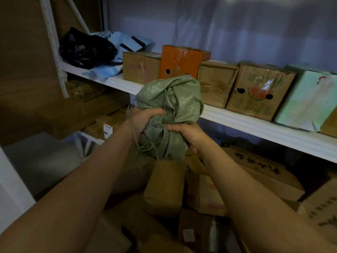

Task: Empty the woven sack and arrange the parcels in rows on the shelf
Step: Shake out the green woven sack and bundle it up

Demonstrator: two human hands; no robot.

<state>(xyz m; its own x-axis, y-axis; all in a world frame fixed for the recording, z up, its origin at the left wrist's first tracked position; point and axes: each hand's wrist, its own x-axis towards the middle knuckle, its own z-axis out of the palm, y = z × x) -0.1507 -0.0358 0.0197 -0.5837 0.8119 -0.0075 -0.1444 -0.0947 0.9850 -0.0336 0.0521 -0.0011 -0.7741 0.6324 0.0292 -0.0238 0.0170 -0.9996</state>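
A green woven sack [173, 99] is bunched into a crumpled ball in front of the white shelf [255, 125], with loose threads hanging from it. My left hand [142, 119] grips its left side and my right hand [186, 131] grips its lower right folds. On the shelf stands a row of parcels: a brown box [140, 67], an orange box [179, 61], a plain brown box [216, 83], a watermelon-printed box [259, 90] and a pale green box [308, 99].
A black plastic bag [85, 48] and blue mailer bags [125, 42] lie at the shelf's left end. Below my arms, several brown cardboard boxes [164, 187] are piled loosely. Flat cartons [82, 90] fill the lower left shelf. A perforated white upright [54, 48] stands left.
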